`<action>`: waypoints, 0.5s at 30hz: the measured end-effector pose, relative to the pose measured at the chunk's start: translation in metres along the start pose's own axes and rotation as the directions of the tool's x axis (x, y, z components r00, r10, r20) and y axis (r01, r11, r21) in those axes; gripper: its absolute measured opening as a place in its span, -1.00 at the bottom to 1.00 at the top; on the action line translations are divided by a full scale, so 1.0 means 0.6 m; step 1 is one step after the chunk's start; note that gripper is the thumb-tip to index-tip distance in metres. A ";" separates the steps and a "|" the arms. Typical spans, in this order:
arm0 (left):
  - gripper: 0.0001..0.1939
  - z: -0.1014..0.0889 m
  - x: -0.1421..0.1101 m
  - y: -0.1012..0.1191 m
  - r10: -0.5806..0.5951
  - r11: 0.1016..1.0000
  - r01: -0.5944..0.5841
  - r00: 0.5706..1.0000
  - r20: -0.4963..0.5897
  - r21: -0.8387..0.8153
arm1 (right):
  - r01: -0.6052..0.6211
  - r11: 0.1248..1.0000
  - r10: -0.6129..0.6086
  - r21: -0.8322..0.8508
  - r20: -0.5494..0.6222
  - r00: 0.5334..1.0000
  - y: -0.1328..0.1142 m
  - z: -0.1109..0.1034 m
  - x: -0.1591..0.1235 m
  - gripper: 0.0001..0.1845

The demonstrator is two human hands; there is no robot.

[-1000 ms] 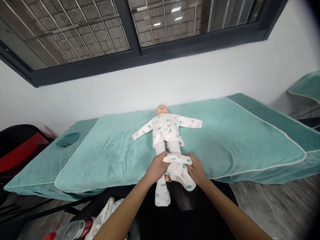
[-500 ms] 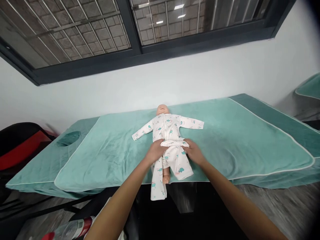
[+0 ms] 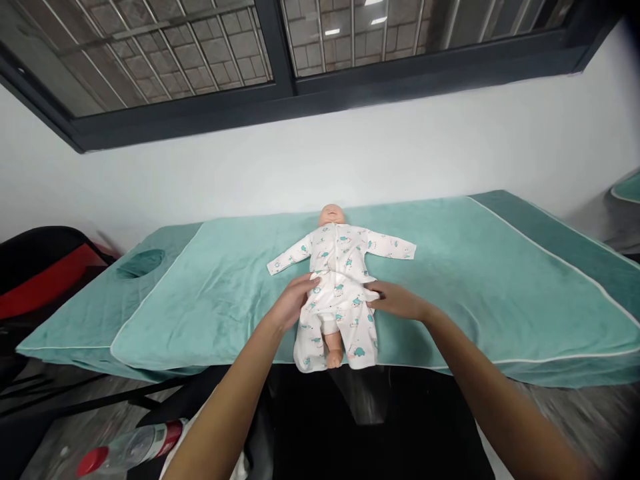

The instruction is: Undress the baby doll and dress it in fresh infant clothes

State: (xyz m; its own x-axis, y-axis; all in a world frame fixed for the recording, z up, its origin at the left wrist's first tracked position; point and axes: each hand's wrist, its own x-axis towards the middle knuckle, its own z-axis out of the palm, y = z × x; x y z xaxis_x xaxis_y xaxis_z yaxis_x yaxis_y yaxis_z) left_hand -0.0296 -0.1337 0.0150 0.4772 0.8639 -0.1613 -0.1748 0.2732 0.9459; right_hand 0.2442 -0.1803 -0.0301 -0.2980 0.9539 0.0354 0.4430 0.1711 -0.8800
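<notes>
A baby doll (image 3: 332,214) lies on its back on the teal bed, head toward the wall. It wears a white baby romper (image 3: 340,293) with teal animal prints and a front seam, its sleeves spread to both sides. My left hand (image 3: 294,300) grips the romper's edge at waist height, thumb over the cloth. On the opposite side my right hand (image 3: 397,300) pinches the other edge between thumb and fingers. Between the two loose trouser legs, a white diaper-like piece (image 3: 329,325) and one bare doll leg (image 3: 333,350) show. The other leg is hidden.
The teal bed cover (image 3: 225,300) has a face hole (image 3: 141,263) at its left end. A black and red chair (image 3: 50,273) stands at the left. Below it lies a plastic bottle (image 3: 135,445) with a red cap. A barred window (image 3: 190,53) is above.
The romper's lower front, folded up at the waist before, now lies flat over the doll's hips and legs. Both hands have moved outward to its side edges.
</notes>
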 end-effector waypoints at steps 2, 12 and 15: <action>-0.74 0.013 -0.002 0.000 0.028 0.998 -0.029 0.999 0.019 0.050 | 0.024 0.997 -0.023 -0.072 0.011 1.000 -0.035 -0.014 -0.001 -0.77; -0.71 0.029 0.002 0.004 0.187 0.963 -0.172 0.981 -0.054 0.209 | -0.015 0.897 0.012 0.441 0.010 1.000 -0.120 0.047 0.067 -0.66; -0.66 0.001 -0.011 0.000 0.042 0.971 -0.045 0.999 0.019 0.234 | -0.086 0.732 0.127 0.675 -0.012 0.992 -0.100 0.037 0.084 -0.68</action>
State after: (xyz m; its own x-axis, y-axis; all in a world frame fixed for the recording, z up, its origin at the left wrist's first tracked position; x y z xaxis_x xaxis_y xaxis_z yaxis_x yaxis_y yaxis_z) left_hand -0.0323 -0.1398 0.0163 0.4861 0.8662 -0.1161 0.0098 0.1274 0.9918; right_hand 0.1840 -0.1479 0.0139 -0.2290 0.9708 -0.0712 -0.2210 -0.1231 -0.9675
